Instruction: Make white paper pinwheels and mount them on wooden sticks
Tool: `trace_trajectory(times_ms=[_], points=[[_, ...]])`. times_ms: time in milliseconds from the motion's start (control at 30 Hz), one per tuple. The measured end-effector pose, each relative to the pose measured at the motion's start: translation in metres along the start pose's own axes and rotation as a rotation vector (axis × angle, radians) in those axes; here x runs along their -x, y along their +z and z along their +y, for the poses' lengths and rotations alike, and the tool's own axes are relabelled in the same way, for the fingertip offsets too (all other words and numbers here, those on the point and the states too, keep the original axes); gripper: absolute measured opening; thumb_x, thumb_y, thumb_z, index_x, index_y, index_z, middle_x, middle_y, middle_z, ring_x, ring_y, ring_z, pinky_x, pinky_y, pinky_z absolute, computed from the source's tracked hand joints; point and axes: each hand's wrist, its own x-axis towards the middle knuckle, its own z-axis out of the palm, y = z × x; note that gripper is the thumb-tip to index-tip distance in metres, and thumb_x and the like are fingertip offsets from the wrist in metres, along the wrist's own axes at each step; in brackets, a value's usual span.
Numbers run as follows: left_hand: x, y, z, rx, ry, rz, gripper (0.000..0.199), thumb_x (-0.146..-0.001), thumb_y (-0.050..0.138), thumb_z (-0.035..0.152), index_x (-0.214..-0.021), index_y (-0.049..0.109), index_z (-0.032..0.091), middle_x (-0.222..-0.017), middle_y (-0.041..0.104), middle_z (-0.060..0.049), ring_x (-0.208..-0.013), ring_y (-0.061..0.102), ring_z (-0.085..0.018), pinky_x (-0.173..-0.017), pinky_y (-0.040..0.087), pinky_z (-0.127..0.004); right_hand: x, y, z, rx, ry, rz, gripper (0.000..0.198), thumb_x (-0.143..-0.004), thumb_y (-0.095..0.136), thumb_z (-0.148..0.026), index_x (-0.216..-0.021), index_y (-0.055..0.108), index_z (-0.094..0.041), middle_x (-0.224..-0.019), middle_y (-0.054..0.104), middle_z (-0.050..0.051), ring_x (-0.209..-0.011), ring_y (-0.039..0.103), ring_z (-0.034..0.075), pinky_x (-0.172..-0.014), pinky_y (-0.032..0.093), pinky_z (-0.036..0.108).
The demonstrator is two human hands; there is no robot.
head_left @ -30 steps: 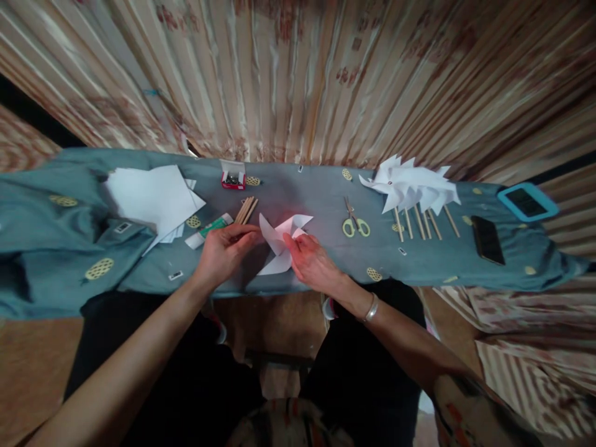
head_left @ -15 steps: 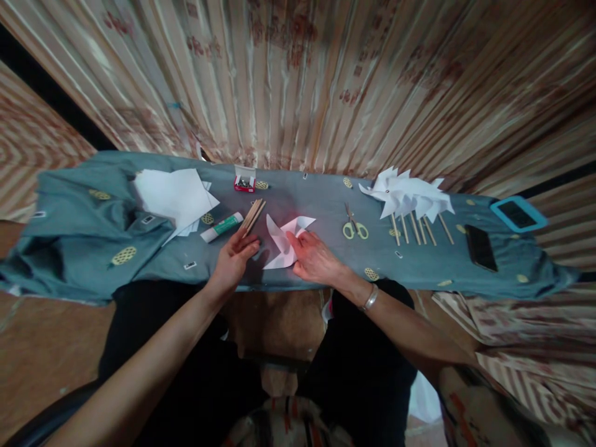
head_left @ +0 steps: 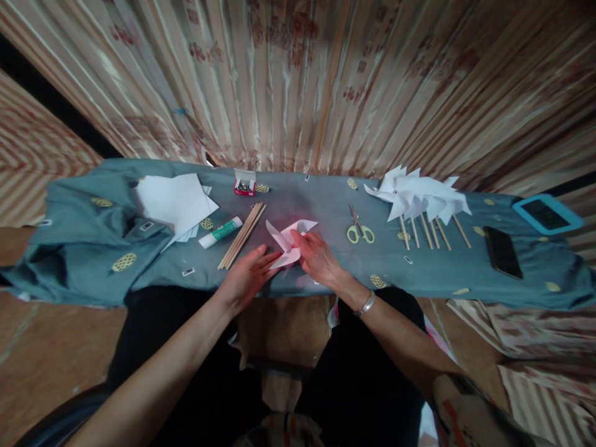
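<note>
A white folded paper pinwheel (head_left: 282, 238) is held just over the middle of the cloth, its pointed blades spread. My right hand (head_left: 316, 254) pinches it at the centre, thumb on top of the folds. From the left, my left hand (head_left: 249, 273) reaches in with fingers stretched out, their tips at or under the pinwheel's lower blade; the thumb stays apart. Whether those fingertips bear the paper is hidden. Just beyond the left hand lie several thin wooden sticks (head_left: 242, 236) in a loose bundle.
Left of the sticks are a glue stick (head_left: 220, 233) and a stack of white paper (head_left: 172, 202). Behind sits a small red box of metal pins (head_left: 244, 184). To the right lie scissors (head_left: 359, 231), several pinwheels on sticks (head_left: 419, 192), a black phone (head_left: 503, 251) and a blue-framed device (head_left: 547, 214).
My left hand has left the wooden sticks and moved right to the pinwheel's lower edge. The sticks now lie on the cloth. My right hand still pinches the pinwheel.
</note>
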Motion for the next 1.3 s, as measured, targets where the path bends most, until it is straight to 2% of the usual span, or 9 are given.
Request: trace_trajectory(times_ms=[100,267,433,600,733,900,1033,1167,1300], points=[[-0.011,0.009,0.0,0.019,-0.04,-0.024,0.021,-0.093,0.05,0.026,-0.101,0.061,0.009,-0.091,0.072,-0.015,-0.085,0.072,-0.022,-0.079,0.056,-0.031,-0.001,0.002,0.002,-0.065,0.019,0.036,0.061,-0.077,0.046,0.0,-0.136,0.039,-0.012,-0.097,0.07,0.011,-0.096,0.053,0.026,-0.086,0.047,0.043],[-0.027,0.021,0.003,-0.024,-0.033,-0.12,0.024,-0.094,0.049,0.025,-0.104,0.065,0.01,-0.092,0.073,-0.011,-0.081,0.071,-0.019,-0.079,0.057,-0.031,-0.002,-0.002,-0.001,-0.075,0.022,0.089,0.056,-0.08,0.048,-0.006,-0.135,0.04,-0.011,-0.098,0.07,0.01,-0.097,0.054,0.026,-0.087,0.048,0.042],[-0.032,0.025,0.005,-0.066,-0.02,-0.055,0.018,-0.09,0.055,0.022,-0.095,0.068,0.011,-0.083,0.074,-0.008,-0.073,0.07,-0.016,-0.072,0.056,-0.026,0.0,-0.006,0.0,0.006,-0.015,0.147,0.058,-0.079,0.045,-0.003,-0.137,0.039,-0.008,-0.098,0.069,0.01,-0.095,0.055,0.024,-0.082,0.049,0.039],[-0.039,0.017,0.0,-0.045,-0.039,-0.036,0.017,-0.086,0.059,0.021,-0.092,0.068,0.009,-0.079,0.073,-0.009,-0.067,0.068,-0.016,-0.065,0.054,-0.024,0.005,-0.006,-0.003,0.089,-0.079,0.16,0.06,-0.08,0.039,0.002,-0.139,0.036,-0.005,-0.095,0.066,0.011,-0.091,0.054,0.023,-0.078,0.048,0.037],[-0.042,0.011,0.001,-0.045,0.013,-0.059,0.027,-0.076,0.071,0.025,-0.097,0.068,0.009,-0.084,0.073,-0.008,-0.069,0.068,-0.017,-0.065,0.054,-0.024,0.008,-0.008,-0.012,0.066,-0.102,0.177,0.067,-0.081,0.044,-0.006,-0.145,0.025,-0.002,-0.099,0.063,0.014,-0.096,0.052,0.025,-0.082,0.047,0.04],[-0.035,0.012,0.007,-0.138,0.098,-0.048,0.037,-0.064,0.08,0.03,-0.094,0.07,0.011,-0.081,0.073,-0.006,-0.061,0.065,-0.015,-0.057,0.049,-0.023,0.01,-0.01,-0.026,-0.003,-0.081,0.201,0.085,-0.08,0.045,-0.013,-0.152,0.002,-0.003,-0.109,0.06,0.016,-0.103,0.051,0.028,-0.089,0.047,0.043],[-0.032,0.014,0.009,-0.193,0.161,-0.05,0.044,-0.056,0.085,0.031,-0.093,0.07,0.013,-0.086,0.074,-0.006,-0.073,0.068,-0.02,-0.065,0.051,-0.026,0.01,-0.009,-0.031,-0.024,-0.062,0.167,0.091,-0.081,0.045,-0.015,-0.152,-0.011,-0.005,-0.111,0.06,0.016,-0.105,0.051,0.028,-0.093,0.046,0.044],[-0.035,0.013,0.008,-0.212,0.208,-0.025,0.04,-0.051,0.087,0.026,-0.086,0.07,0.015,-0.09,0.075,-0.005,-0.081,0.069,-0.021,-0.073,0.052,-0.028,0.01,-0.007,-0.033,-0.019,-0.074,0.156,0.091,-0.083,0.045,-0.017,-0.152,-0.014,-0.007,-0.113,0.06,0.015,-0.105,0.052,0.028,-0.094,0.046,0.045],[-0.041,0.009,0.005,-0.229,0.239,-0.024,0.038,-0.051,0.088,0.023,-0.083,0.07,0.015,-0.082,0.074,-0.005,-0.076,0.069,-0.022,-0.073,0.053,-0.03,0.01,-0.008,-0.035,-0.016,-0.06,0.174,0.091,-0.082,0.046,-0.015,-0.152,-0.013,-0.01,-0.116,0.06,0.015,-0.105,0.053,0.028,-0.093,0.047,0.045]])
